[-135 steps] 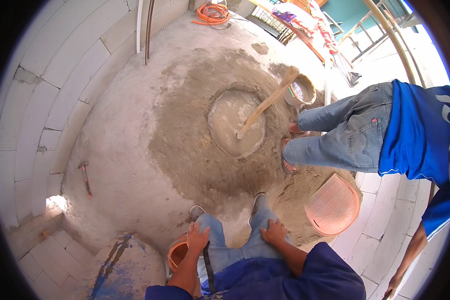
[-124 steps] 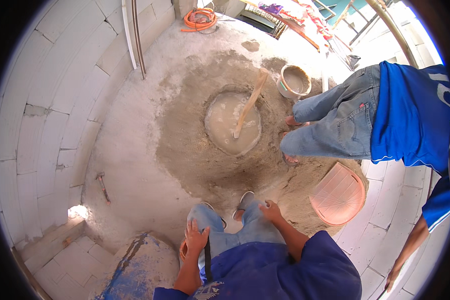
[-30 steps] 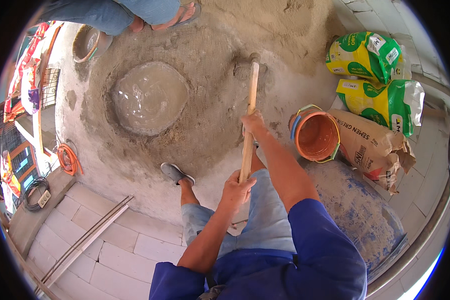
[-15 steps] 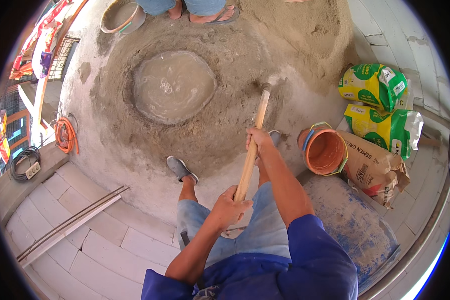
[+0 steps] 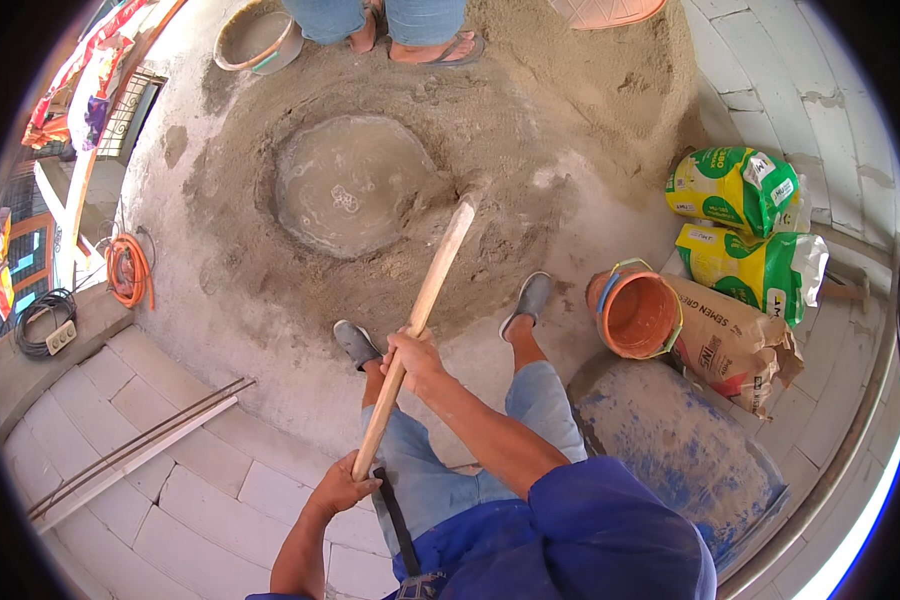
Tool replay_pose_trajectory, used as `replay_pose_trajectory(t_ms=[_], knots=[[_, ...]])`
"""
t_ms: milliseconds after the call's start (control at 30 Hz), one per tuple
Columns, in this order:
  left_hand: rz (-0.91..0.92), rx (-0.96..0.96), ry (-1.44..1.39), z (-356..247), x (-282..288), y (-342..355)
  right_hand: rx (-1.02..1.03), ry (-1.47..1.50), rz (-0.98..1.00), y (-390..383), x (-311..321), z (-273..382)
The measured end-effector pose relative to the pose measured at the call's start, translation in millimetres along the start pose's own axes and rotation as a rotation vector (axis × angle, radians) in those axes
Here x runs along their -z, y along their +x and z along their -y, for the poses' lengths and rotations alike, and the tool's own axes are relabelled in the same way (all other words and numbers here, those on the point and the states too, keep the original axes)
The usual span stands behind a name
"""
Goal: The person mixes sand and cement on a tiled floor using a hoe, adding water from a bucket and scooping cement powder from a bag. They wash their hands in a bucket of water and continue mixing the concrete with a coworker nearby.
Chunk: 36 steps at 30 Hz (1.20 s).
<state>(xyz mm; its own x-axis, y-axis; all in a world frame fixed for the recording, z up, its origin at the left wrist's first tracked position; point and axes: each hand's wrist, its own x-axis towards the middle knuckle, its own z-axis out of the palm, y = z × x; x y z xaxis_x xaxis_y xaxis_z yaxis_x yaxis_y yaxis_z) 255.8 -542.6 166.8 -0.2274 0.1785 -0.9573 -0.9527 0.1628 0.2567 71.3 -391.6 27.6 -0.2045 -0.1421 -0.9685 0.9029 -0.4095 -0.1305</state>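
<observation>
Both my hands grip a long wooden tool handle (image 5: 425, 300) that slants up and away to the right. My left hand (image 5: 346, 487) is closed round its near end, by my left thigh. Farther up, my right hand (image 5: 413, 358) is wrapped round the shaft. The far end meets the grey sandy mix (image 5: 490, 170) at the right rim of a round pool of cloudy water (image 5: 340, 185); the tool's head cannot be made out there. A tongue of wet mix juts into the pool beside the tool's end.
Another person's sandalled feet (image 5: 435, 48) stand beyond the pool, near a bucket of grey liquid (image 5: 258, 38). To my right are an orange bucket (image 5: 638, 315), a torn brown paper sack (image 5: 725, 340), green-yellow bags (image 5: 735, 190) and a blue scuffed container (image 5: 680, 440). Coiled orange hose (image 5: 128, 270) lies left.
The tool's far end has moved left to the pool's edge, pushing mix into the water. Both hands have swung left and nearer to me with the handle.
</observation>
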Motion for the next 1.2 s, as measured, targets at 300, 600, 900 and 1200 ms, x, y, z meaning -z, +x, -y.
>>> replay_pose_trajectory(t_ms=[300, 600, 900, 1200], knots=[[-0.252, -0.303, 0.504, -33.4, -59.9, 104.6, 0.084, 0.202, 0.025, 37.6, 81.9, 90.9], [-0.008, -0.344, 0.258, -172.4, -253.8, 255.2, 0.343, -0.134, -0.387, 111.0, 259.0, 289.5], [0.062, -0.212, 0.133, -221.3, -280.3, 259.1, 0.263, -0.308, -0.509, 132.2, 303.6, 312.4], [-0.062, 0.095, 0.198, -125.4, -162.2, 105.0, 0.037, -0.164, -0.419, 94.5, 195.8, 98.5]])
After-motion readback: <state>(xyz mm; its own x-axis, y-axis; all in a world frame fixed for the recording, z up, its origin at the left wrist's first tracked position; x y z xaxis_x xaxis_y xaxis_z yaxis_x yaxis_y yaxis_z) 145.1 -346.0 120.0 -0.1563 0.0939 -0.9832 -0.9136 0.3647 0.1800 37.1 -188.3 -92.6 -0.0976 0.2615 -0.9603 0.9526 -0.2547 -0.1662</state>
